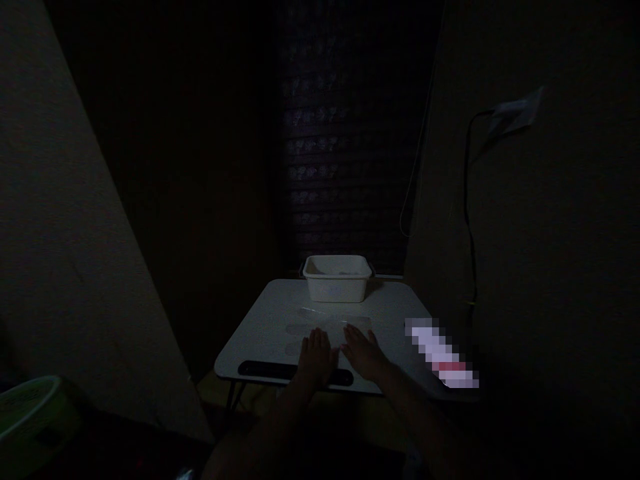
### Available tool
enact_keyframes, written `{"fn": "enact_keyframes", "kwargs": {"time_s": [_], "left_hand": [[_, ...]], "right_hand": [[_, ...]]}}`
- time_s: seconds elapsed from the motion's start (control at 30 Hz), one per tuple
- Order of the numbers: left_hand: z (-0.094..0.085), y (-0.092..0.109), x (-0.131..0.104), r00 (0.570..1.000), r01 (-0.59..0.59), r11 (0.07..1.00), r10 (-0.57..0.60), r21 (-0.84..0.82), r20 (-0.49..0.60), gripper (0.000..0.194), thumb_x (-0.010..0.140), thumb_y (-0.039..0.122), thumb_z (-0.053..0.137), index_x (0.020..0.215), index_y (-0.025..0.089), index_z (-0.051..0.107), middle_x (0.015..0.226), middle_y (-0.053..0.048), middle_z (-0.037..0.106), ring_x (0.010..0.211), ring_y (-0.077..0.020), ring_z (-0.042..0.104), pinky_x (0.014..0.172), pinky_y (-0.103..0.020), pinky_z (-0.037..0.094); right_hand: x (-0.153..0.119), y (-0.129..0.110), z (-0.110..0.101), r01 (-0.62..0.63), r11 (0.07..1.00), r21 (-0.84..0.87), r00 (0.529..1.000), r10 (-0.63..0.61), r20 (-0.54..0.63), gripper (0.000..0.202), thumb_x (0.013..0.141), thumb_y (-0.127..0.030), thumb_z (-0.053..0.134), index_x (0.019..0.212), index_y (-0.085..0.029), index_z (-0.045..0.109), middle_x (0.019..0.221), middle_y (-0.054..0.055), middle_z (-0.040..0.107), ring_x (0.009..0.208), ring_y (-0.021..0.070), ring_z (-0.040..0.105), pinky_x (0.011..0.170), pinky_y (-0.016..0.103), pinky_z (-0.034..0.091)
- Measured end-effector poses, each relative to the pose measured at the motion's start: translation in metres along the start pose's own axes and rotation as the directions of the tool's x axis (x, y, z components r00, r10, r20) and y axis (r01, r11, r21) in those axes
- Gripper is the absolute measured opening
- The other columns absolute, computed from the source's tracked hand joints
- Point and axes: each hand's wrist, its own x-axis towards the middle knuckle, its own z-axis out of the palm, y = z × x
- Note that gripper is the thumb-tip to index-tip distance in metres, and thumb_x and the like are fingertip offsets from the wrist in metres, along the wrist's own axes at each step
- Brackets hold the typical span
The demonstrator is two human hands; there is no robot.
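Observation:
My left hand point(317, 355) lies palm down near the front edge of a small white table point(250, 333), fingers stretched forward. Beside it, my right hand point(363, 349) is also palm down and flat, its fingers slanting toward the left one. Neither hand shows anything gripped. Just beyond the fingertips are faint, shiny edges of what looks like a clear flat sheet point(327, 319); its outline is hard to make out in the dark. Farther back stands a white plastic basin point(337, 288) with dark side handles. What lies inside it is too dim to tell.
A black slot strip point(265, 369) runs along the table's front. At the right edge lies a bright, pixelated object point(440, 353). A dark cable point(467, 200) hangs from a wall outlet point(520, 113). A green stool or tub point(35, 413) stands at lower left; blinds point(315, 147) cover the back.

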Motion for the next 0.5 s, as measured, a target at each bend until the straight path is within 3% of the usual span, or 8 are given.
{"fn": "enact_keyframes", "kwargs": {"time_s": [0.17, 0.5], "left_hand": [[0.003, 0.002, 0.001, 0.999, -0.02, 1.0, 0.021, -0.017, 0.05, 0.053, 0.075, 0.037, 0.008, 0.114, 0.004, 0.023, 0.12, -0.014, 0.024, 0.109, -0.0231, 0.016, 0.085, -0.04, 0.017], [-0.004, -0.011, -0.007, 0.996, -0.077, 0.997, 0.077, -0.011, 0.047, 0.049, 0.076, 0.037, 0.006, 0.113, 0.012, 0.028, 0.119, -0.01, 0.029, 0.109, -0.0215, 0.018, 0.085, -0.039, 0.017]], "right_hand": [[-0.001, -0.007, 0.003, 0.025, 1.0, 0.017, 0.999, -0.025, 0.039, 0.052, 0.075, -0.04, 0.003, 0.117, -0.013, 0.017, 0.123, 0.007, 0.018, 0.111, 0.0159, 0.009, 0.087, 0.042, 0.003], [-0.014, 0.023, -0.003, -0.099, 0.995, -0.028, 0.994, 0.1, 0.037, 0.056, 0.073, -0.047, 0.004, 0.118, -0.016, 0.015, 0.124, 0.005, 0.015, 0.111, 0.0163, 0.008, 0.086, 0.045, -0.001]]}}
